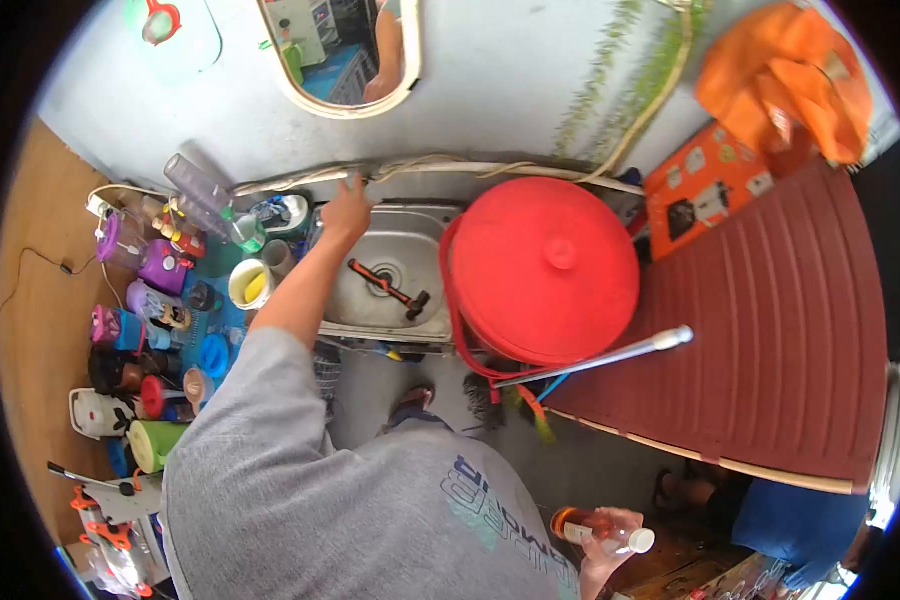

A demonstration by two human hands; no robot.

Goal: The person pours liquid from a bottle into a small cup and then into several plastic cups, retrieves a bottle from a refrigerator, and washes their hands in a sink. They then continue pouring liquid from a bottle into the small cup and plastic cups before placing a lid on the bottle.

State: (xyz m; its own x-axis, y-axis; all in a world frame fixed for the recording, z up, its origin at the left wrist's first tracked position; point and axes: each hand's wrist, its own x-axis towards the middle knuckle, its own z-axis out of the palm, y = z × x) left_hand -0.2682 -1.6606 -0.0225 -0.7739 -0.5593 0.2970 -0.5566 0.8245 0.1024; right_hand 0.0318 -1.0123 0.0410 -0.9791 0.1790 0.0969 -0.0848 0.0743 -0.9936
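Head view, left hand (344, 212): at the wall pipe (450, 168); cannot tell whether gripping.
Hammer (386, 287): in the sink (355, 312), bodyward and right of that nearer hand, long axis slanting away.
Right hand (598, 561): wrapped round a bottle (579, 528), cap (642, 541) rightward.

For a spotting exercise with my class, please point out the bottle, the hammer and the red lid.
Bottle (591, 522), head view: on its amber body.
Hammer (384, 286), head view: around the middle of its handle.
Red lid (530, 275), head view: on its top, beside the knob.
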